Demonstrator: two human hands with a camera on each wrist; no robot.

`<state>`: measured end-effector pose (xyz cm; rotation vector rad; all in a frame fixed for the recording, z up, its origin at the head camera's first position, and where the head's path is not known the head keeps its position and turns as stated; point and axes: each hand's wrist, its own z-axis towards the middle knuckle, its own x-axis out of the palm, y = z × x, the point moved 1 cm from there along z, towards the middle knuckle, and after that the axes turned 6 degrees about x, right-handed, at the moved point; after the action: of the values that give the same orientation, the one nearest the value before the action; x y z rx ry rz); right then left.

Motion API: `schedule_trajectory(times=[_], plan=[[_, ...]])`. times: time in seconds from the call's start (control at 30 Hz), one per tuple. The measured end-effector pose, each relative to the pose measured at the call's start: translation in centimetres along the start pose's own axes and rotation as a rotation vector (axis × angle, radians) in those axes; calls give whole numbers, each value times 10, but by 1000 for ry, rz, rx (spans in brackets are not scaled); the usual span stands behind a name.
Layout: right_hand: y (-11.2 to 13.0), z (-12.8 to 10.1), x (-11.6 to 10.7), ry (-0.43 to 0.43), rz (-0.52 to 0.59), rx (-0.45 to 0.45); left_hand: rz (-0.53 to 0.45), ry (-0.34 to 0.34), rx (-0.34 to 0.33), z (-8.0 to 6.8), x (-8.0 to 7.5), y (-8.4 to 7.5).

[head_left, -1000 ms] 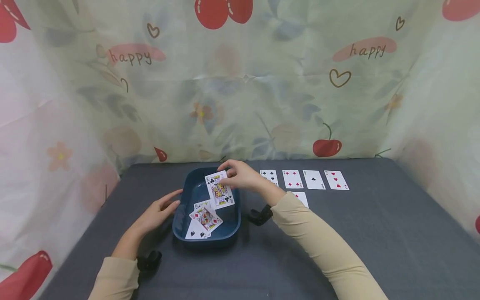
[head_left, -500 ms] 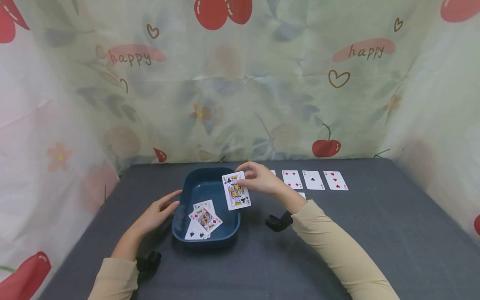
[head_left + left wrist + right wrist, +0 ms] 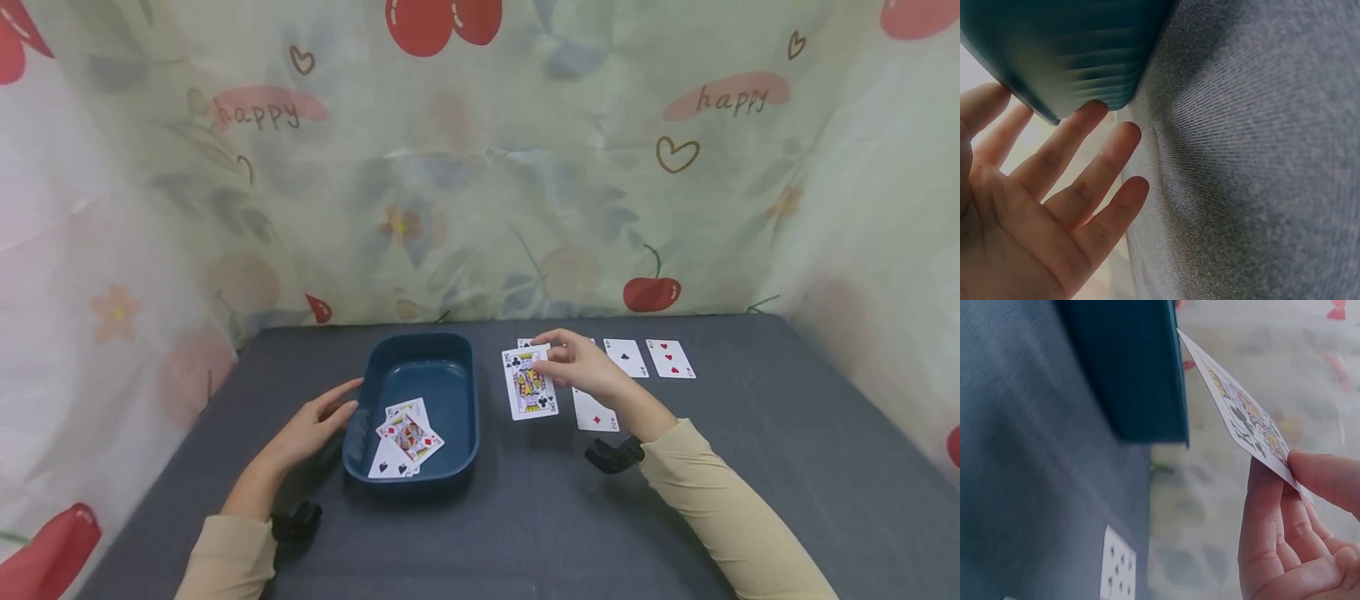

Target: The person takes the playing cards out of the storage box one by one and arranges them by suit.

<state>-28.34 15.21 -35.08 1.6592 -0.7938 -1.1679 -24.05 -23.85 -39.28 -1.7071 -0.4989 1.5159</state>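
Note:
My right hand (image 3: 581,364) pinches a king of clubs (image 3: 529,383) between thumb and fingers, face up, above the table just right of the blue tray (image 3: 477,417). In the right wrist view the king (image 3: 1244,419) is held by its edge, clear of the table. My left hand (image 3: 311,429) is at the tray's left side, fingertips right at the rim. The left wrist view shows that hand (image 3: 1054,187) with spread, nearly straight fingers against the ribbed tray wall (image 3: 1097,69). Inside the tray lie several overlapping cards, a king of diamonds (image 3: 410,437) on top.
A row of face-up cards lies at the back right, including a club card (image 3: 626,358) and a three of hearts (image 3: 671,359). In front of that row is a diamond card (image 3: 597,414), partly hidden by my right hand. A patterned curtain (image 3: 480,233) stands behind the table.
My right hand has carried the king of clubs rightward, from over the tray to beside it, in front of the card row. The left hand has stayed at the tray's rim.

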Motion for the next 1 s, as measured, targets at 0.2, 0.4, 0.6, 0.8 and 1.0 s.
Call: schedule_trajectory(times=[0.2,0.4,0.6,0.8,1.0], plan=[[-23,-13,-25,-43,-9,41,11,2,-22,-1,-1,1],[-45,-28,-53,-109,-46,78,7,4,-22,1,-1,0],[-69,-38,-76,-175,-80,144,9,6,-34,2,0,0],[-90,-44,-94,-216,-81,210,5,8,-39,2,0,1],[-105,-43,-107,-232,-71,239,3,7,-64,1,1,0]])
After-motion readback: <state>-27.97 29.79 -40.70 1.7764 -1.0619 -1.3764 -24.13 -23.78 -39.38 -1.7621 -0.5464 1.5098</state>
